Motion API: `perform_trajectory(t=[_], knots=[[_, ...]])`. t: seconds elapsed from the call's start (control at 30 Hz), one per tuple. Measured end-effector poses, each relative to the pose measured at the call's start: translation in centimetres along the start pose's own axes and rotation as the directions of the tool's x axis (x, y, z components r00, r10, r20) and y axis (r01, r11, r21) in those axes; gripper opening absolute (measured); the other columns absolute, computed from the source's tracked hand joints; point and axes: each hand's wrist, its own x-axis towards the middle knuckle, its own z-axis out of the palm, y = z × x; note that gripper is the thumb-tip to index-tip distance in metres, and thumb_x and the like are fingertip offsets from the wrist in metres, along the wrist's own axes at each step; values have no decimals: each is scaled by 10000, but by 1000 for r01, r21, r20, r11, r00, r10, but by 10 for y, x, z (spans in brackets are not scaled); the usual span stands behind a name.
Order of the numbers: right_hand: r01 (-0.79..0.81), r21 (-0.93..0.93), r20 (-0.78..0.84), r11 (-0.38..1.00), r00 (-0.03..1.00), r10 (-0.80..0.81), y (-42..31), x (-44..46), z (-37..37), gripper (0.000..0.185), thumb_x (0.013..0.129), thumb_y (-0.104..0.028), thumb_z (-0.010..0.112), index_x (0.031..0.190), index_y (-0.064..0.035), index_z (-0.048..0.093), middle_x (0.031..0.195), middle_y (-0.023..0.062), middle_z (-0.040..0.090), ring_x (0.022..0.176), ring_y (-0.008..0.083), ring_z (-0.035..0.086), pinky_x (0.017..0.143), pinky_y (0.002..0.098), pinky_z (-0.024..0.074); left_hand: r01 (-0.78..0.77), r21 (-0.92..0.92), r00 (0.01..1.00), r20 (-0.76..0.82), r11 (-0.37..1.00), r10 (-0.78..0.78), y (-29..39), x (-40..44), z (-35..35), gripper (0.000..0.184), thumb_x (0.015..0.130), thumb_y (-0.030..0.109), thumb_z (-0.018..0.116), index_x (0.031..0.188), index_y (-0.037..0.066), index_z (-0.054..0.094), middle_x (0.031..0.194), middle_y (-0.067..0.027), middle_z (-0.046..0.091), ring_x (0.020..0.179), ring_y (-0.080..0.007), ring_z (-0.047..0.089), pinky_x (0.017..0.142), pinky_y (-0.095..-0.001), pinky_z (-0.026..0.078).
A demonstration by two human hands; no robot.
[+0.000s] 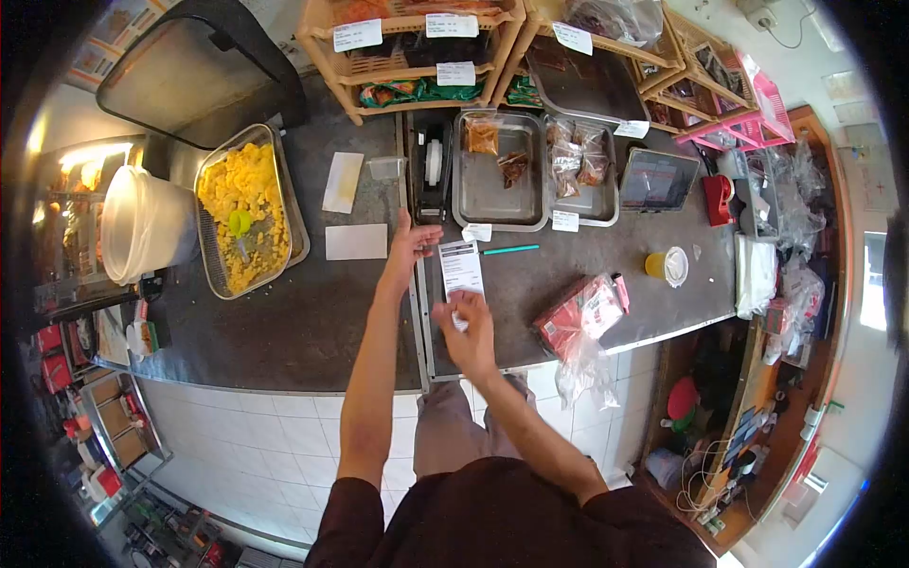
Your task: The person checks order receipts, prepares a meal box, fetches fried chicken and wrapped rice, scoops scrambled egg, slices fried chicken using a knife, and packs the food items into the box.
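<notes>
My left hand (pixel 414 244) is open, its fingers spread at the near end of a black tape dispenser (pixel 434 175) with a white roll. My right hand (pixel 467 331) is over the lower end of a printed paper slip (pixel 461 270). Its thumb and fingers are curved but apart, and the slip shows white between them; whether they touch it I cannot tell. A teal pen (pixel 511 250) lies just right of the slip. A small white label (pixel 476 232) hangs on the near rim of a metal tray (pixel 500 213), which holds small bags of food.
A second tray (pixel 598 210) holds more bags. Left are a basket of yellow food (pixel 201 222) and a white bucket (pixel 142 227). On the right stand a red plastic-wrapped pack (pixel 573 317), a lidded cup (pixel 666 267), a tablet (pixel 660 180) and a red tape dispenser (pixel 719 201). Racks line the back.
</notes>
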Motion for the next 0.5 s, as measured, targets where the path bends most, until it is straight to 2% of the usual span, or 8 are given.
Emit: perform_trajectory(t=[0.03, 0.1, 0.27, 0.37, 0.4, 0.43, 0.47, 0.5], knots=[[-95, 107, -27, 990, 995, 98, 15, -20, 9, 178, 829, -160, 745, 818, -8, 654, 969, 98, 590, 888, 207, 559, 726, 322, 469, -26, 99, 999, -29, 995, 29, 3, -2, 4, 678, 925, 615, 485, 1199, 17, 649, 1128, -85, 682, 1012, -160, 599, 866, -331, 435], [-207, 119, -18, 971, 977, 210, 22, -30, 16, 212, 831, -192, 750, 794, -10, 648, 964, 85, 591, 886, 191, 559, 694, 310, 470, -72, 298, 992, -76, 952, 99, 9, -7, 10, 639, 892, 573, 593, 1163, -2, 664, 1037, -82, 702, 935, -140, 614, 803, -300, 464], [-150, -164, -42, 975, 988, 145, 61, -7, 29, 205, 830, -214, 744, 779, -29, 671, 929, 94, 612, 877, 226, 582, 680, 324, 486, -126, 472, 933, -241, 873, 266, 20, 3, 20, 270, 775, 269, 814, 798, 7, 751, 652, -16, 669, 567, -122, 597, 530, -295, 461], [-83, -196, 52, 977, 994, 95, 65, 8, 12, 156, 806, -192, 739, 756, -52, 692, 867, 119, 650, 846, 290, 613, 712, 391, 495, -237, 884, 750, -97, 402, 655, -18, 13, 1, 233, 795, 221, 796, 766, -3, 738, 624, -10, 647, 540, -106, 566, 505, -270, 437], [-72, -174, 78, 982, 993, 87, 73, 18, -1, 157, 798, -196, 736, 747, -53, 696, 845, 133, 659, 843, 322, 615, 741, 424, 488, -200, 843, 741, -204, 500, 640, -14, 8, 3, 172, 804, 150, 780, 773, -12, 731, 650, -18, 656, 548, -99, 563, 516, -247, 439], [-69, -154, 110, 986, 990, 87, 81, 26, -18, 158, 789, -200, 733, 739, -53, 700, 824, 146, 667, 839, 353, 616, 770, 456, 481, -256, 657, 756, -321, 709, 570, -10, -3, 7, 154, 802, 134, 780, 785, -12, 732, 662, -22, 662, 549, -102, 565, 522, -247, 443], [26, -277, 125, 961, 992, 9, 83, 42, -39, 165, 783, -218, 724, 745, -58, 707, 824, 155, 673, 844, 361, 630, 774, 459, 493, -297, 416, 776, -419, 860, 471, -2, -17, 16, 138, 799, 118, 780, 797, -12, 733, 674, -25, 667, 550, -104, 567, 528, -247, 448], [117, -391, 145, 913, 987, -65, 83, 62, -58, 174, 777, -236, 715, 751, -64, 715, 825, 163, 679, 849, 368, 644, 777, 462, 506, -322, 143, 804, -480, 936, 350, 2, -31, 25, 123, 796, 102, 780, 808, -12, 734, 685, -29, 673, 550, -106, 570, 534, -247, 452]])
